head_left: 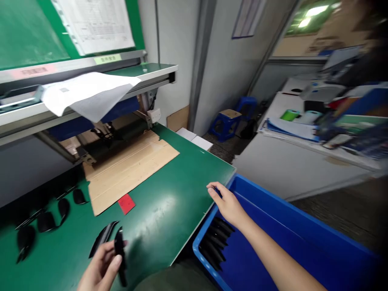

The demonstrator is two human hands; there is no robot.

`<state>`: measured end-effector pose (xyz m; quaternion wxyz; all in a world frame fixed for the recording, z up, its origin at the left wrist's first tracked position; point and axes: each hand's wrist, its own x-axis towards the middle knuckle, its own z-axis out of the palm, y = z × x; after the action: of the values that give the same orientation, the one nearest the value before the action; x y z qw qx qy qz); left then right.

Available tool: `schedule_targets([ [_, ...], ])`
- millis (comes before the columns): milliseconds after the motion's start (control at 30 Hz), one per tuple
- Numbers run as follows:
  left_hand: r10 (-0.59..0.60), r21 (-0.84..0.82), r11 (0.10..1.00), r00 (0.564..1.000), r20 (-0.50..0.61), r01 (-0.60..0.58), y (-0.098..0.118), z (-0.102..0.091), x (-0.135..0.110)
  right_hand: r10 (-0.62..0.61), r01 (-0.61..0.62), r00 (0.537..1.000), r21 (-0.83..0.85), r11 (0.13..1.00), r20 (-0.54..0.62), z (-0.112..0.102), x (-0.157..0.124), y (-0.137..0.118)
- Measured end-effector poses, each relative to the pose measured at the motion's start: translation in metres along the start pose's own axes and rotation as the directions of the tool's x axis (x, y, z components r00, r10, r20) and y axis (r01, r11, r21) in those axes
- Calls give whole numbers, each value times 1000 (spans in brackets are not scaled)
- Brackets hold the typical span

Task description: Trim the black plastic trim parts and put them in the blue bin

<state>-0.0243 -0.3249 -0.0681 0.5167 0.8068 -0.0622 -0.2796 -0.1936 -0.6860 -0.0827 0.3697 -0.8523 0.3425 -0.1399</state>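
My left hand point(101, 268) is low at the front of the green table point(169, 202), fingers closed round a narrow black plastic part point(119, 254). Another curved black part point(101, 238) lies on the table just beyond it. My right hand point(226, 202) reaches over the table's right edge above the blue bin point(303, 242), fingers curled round a small dark piece I cannot make out. A row of black parts point(214, 240) lies in the bin's near corner, just below that hand.
Several black shell-shaped parts point(45, 220) lie at the table's left. A cardboard sheet point(127, 169) and a small red card point(126, 203) lie mid-table, with a machine under a shelf holding white paper point(87, 93) behind. A blue stool point(226, 121) and a cluttered white bench point(303, 157) stand to the right.
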Motion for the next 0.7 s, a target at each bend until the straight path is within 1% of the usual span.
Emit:
schedule_targets([
  [33,-4,-231,973,998,57,17,11,7,-9,-70,67,996,52,996,62,6,-3,-30],
  [67,-14,-414,909,995,95,52,21,13,-15,-153,135,976,120,984,154,14,-9,-59],
  [100,-1,-551,832,994,109,62,29,17,-20,-259,199,927,229,953,272,23,-16,-87],
  [133,12,-650,758,995,101,56,35,19,-24,-372,271,856,303,914,359,33,-26,-112],
  [167,23,-717,696,997,77,39,39,18,-26,-466,355,780,319,879,418,43,-35,-133],
  [200,32,-761,648,999,39,9,41,16,-28,-529,435,722,303,848,445,53,-43,-151],
  [233,36,-791,611,999,-4,-26,41,12,-31,-576,505,684,278,817,448,63,-48,-164],
  [267,33,-810,584,998,-46,-56,41,8,-34,-605,562,660,242,791,446,72,-52,-174],
  [333,26,-827,551,993,-117,-111,40,0,-42,-641,630,632,192,752,436,85,-53,-186],
  [400,26,-828,540,986,-163,-151,40,-7,-50,-672,679,597,169,714,439,92,-49,-193],
  [467,28,-820,545,981,-190,-175,40,-13,-56,-708,733,558,142,665,433,94,-44,-200],
  [567,30,-808,556,976,-215,-196,39,-18,-61,-740,800,518,64,596,429,94,-41,-211],
  [700,64,-808,549,974,-216,-215,32,-22,-60,-747,856,467,-30,516,472,100,-40,-219],
])
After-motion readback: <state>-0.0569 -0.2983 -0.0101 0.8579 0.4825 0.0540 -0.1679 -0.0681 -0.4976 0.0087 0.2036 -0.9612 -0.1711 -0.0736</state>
